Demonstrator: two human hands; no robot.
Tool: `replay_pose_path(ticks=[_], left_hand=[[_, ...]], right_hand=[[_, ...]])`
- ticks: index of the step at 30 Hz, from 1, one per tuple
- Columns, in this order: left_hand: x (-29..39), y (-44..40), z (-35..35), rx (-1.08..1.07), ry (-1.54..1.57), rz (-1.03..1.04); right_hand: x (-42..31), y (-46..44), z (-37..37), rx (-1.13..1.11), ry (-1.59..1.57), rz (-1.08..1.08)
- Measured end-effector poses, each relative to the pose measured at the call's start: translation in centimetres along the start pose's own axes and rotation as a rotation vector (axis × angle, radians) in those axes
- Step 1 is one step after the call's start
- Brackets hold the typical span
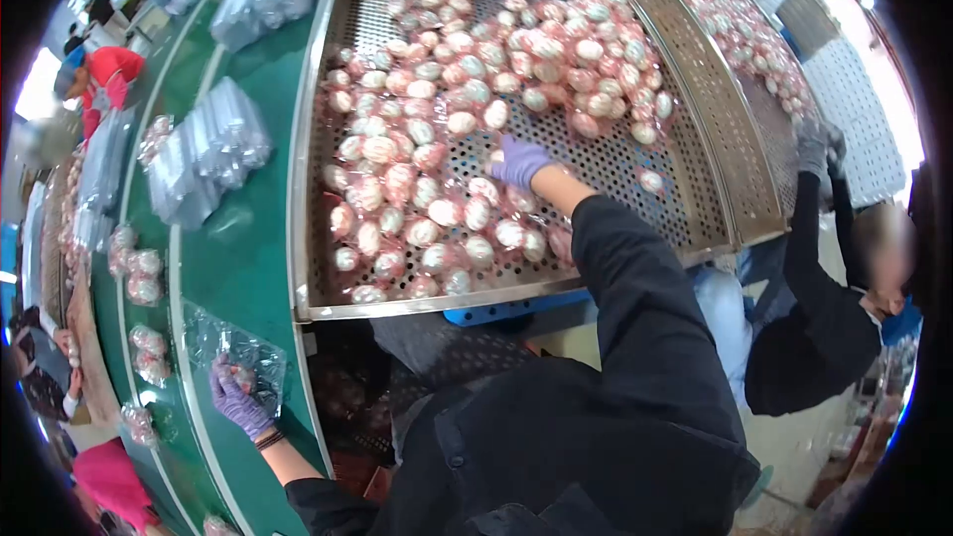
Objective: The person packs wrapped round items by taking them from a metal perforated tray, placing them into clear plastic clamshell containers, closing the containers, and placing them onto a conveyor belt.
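My left hand [238, 397], in a purple glove, is closed on a clear plastic bag [266, 352] over the green conveyor belt. Reddish wrapped contents show at its fingertips, partly hidden. My right hand [523, 163], gloved the same way, reaches into a perforated metal tray [467, 306]. Its fingers curl around an egg-shaped piece in a clear and red wrapper [495, 156]. Many more such wrapped egg-shaped pieces [397, 179] lie around it, heaped highest at the back right of the tray.
Stacks of clear plastic bags [210, 149] lie on the green belt [233, 258], along with small filled bags [144, 278]. A second tray [754, 129] of wrapped pieces stands at right, where a person in grey gloves [814, 147] works. Other people stand across the belt.
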State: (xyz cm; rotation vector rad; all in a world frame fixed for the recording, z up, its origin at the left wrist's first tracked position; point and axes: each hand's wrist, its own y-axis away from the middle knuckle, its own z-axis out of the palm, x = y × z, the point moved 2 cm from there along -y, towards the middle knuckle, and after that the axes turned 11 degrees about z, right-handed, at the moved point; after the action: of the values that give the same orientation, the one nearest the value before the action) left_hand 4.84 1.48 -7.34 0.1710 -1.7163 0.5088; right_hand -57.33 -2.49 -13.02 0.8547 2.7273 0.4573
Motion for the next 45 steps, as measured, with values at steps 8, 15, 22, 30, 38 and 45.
replay_pose_path(ticks=[8,15,22,30,38,45], left_hand=[[-2.2,-0.6,-1.1,-0.087,-0.042,0.088],[2.8,0.7,1.3,-0.055,-0.214,0.274],[3.3,3.6,2.0,0.01,0.002,0.091],[2.1,3.8,2.2,0.017,-0.267,0.463],[4.4,4.1,2.4,0.035,-0.649,0.595],[7.5,4.2,2.5,-0.273,-0.892,0.766]], right_hand=[[-2.8,-0.3,1.3,0.064,-0.752,-0.371],[-12.0,13.1,-3.9,-1.341,-1.921,-0.499],[-22.0,19.9,-2.7,-1.579,-1.7,-0.527],[-30.8,22.9,0.7,-1.573,-1.37,-0.462],[-36.2,26.2,0.2,-0.106,0.001,-1.199],[-37.6,26.8,0.6,-0.067,0.278,-1.421]])
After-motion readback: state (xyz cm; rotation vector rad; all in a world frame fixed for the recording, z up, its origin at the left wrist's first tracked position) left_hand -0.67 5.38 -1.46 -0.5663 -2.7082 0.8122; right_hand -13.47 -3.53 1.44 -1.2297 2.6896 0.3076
